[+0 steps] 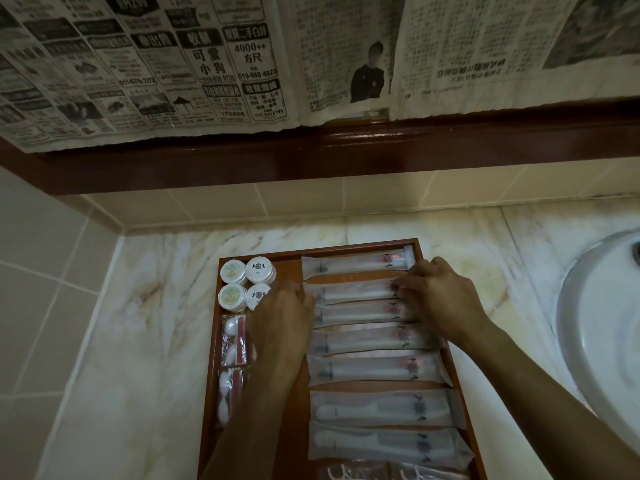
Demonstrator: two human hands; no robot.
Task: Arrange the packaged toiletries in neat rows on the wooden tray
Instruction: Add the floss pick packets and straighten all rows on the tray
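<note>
The left hand [280,327] and right hand [438,299] pinch the two ends of one long packet [353,292], probably to straighten it in its row on the tray [346,247].

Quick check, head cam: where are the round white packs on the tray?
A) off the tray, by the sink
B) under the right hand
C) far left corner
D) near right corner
C: the four round packs sit two by two in the far left corner of the tray, left of the long packets, while both hands work on the long packets.
</note>
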